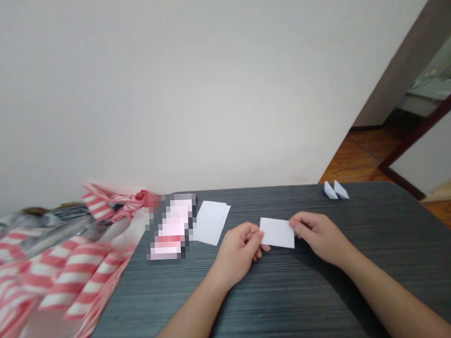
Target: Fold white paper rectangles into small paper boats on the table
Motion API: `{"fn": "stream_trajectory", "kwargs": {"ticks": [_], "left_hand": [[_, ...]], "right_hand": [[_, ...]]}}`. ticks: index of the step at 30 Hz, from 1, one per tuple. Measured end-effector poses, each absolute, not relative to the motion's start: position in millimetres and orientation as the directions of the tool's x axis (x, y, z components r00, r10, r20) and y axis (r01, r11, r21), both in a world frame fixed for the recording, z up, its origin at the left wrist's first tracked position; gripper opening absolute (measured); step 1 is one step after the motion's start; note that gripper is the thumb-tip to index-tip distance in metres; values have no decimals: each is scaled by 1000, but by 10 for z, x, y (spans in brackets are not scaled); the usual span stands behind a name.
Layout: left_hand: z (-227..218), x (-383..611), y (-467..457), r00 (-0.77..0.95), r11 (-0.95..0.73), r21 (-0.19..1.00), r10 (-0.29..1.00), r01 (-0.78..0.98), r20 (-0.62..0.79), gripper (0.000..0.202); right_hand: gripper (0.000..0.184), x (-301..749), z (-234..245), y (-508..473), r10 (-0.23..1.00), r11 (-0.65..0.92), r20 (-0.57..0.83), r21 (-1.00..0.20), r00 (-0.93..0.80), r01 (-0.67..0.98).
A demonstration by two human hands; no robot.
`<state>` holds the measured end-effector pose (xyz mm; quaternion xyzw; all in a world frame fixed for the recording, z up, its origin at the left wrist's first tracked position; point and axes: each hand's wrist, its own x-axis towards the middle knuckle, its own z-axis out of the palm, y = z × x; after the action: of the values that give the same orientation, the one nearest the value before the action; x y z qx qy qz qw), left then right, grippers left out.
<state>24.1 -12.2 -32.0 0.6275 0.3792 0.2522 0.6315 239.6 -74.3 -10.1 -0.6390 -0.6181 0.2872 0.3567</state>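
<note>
A small white rectangle of paper (277, 232) is held just above a dark grey wood-grain table (276, 296). My left hand (239, 250) pinches its left edge with curled fingers. My right hand (318, 234) pinches its right edge. The paper lies nearly flat between the two hands, near the middle of the table.
A small stack of white paper sheets (212, 222) lies to the left of my hands. Beside it is a blurred pink-and-white object (173, 232). Two folded white paper pieces (336, 190) sit at the far right edge. Red-and-white striped cloth (62, 276) covers the left side. A wall stands behind.
</note>
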Motion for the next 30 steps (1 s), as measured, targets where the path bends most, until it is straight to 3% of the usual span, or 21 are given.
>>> {"fn": "stream_trajectory", "kwargs": {"ticks": [9, 13, 19, 30], "left_hand": [[-279, 246, -110, 594, 87, 990, 793, 109, -135, 33], [-243, 237, -114, 566, 69, 996, 820, 48, -84, 39], [-96, 218, -151, 674, -242, 930, 739, 275, -7, 27], [-67, 226, -166, 700, -327, 888, 714, 323, 8, 30]], "right_hand": [[28, 2447, -113, -766, 988, 10, 97, -821, 122, 571], [27, 2424, -75, -787, 998, 49, 68, -809, 11, 586], [25, 2253, -35, -779, 982, 169, 77, -757, -170, 632], [17, 2160, -5, -775, 972, 224, 123, -745, -201, 628]]}}
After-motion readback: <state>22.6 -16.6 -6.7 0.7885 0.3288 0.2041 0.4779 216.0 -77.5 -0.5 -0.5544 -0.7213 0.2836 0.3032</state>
